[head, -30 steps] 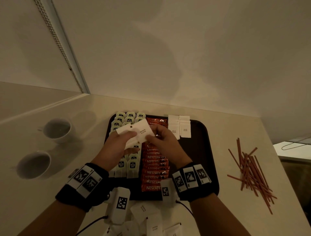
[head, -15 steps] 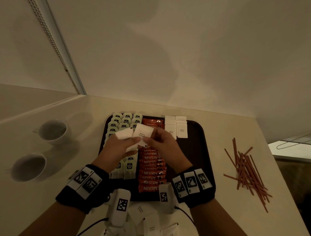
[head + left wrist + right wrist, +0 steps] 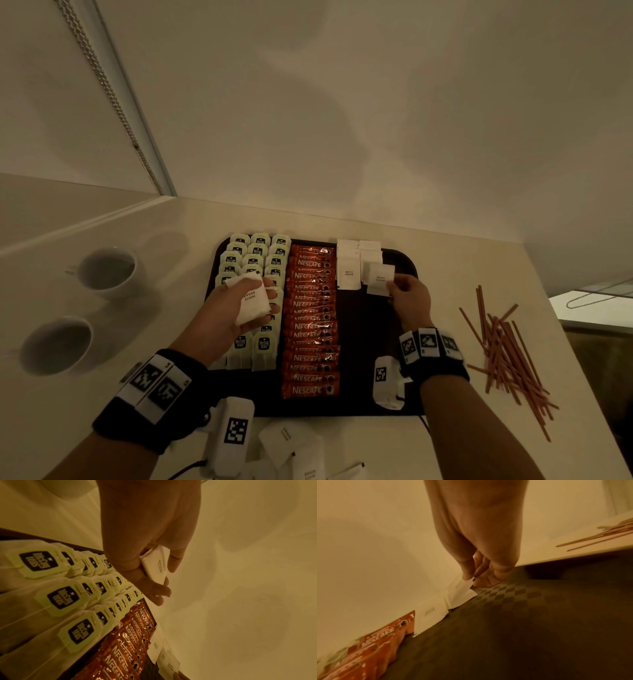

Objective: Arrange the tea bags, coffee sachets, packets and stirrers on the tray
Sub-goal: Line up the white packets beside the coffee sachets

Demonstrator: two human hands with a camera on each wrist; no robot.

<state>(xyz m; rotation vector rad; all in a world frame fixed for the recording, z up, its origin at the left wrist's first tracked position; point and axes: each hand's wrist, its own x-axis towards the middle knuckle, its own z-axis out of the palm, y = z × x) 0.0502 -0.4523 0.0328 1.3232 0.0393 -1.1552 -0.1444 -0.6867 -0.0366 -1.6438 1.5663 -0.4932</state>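
A dark tray (image 3: 407, 267) holds rows of green-tagged tea bags (image 3: 257, 251), a column of orange Nescafe sachets (image 3: 310, 329) and white sugar packets (image 3: 348, 270) at its far right. My right hand (image 3: 409, 301) pinches one white sugar packet (image 3: 379, 279) (image 3: 462, 588) by its edge, low over the tray beside the laid packets. My left hand (image 3: 233, 311) hovers above the tea bags and grips a small stack of sugar packets (image 3: 251, 301) (image 3: 155, 564). A loose pile of red-brown stirrers (image 3: 507, 356) lies on the counter right of the tray.
Two white cups (image 3: 106, 270) (image 3: 56, 344) stand on the counter left of the tray. More white sugar packets (image 3: 291, 445) lie loose at the counter's near edge. The wall rises just behind the tray. The tray's right half (image 3: 539, 622) is bare.
My hands have parted: the right one took one sugar packet from the stack and carried it right and down to the packet rows. The left stayed over the tea bags.
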